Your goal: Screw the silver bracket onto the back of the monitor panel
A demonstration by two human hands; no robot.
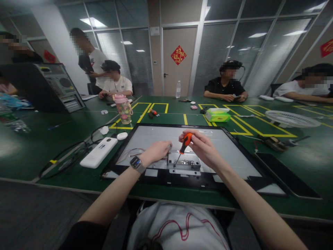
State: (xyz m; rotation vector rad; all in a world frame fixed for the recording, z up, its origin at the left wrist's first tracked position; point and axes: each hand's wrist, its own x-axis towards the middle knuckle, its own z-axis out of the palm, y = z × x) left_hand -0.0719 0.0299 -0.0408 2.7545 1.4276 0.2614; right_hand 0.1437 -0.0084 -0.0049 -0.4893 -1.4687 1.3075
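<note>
My right hand (199, 146) is closed round the orange and black handle of a screwdriver (186, 141). The screwdriver tilts, its thin shaft pointing down to the left end of a metal bracket (185, 167) with small parts on it. My left hand (157, 152), a watch on its wrist, is at the bracket's left side; its fingers are bent and partly hidden, so whether they hold anything does not show. Under both hands lies a large flat panel (140, 133), pale grey with a black frame, like the back of a screen. Thin wires (129, 152) run across its left part.
Left of the panel are a white power bank (99, 152), a small white case (122, 135), black cables (65, 161) and a pink-lided bottle (123, 109). To the right lies a dark flat strip (286, 175). Beyond are a green tissue pack (218, 115) and several seated people.
</note>
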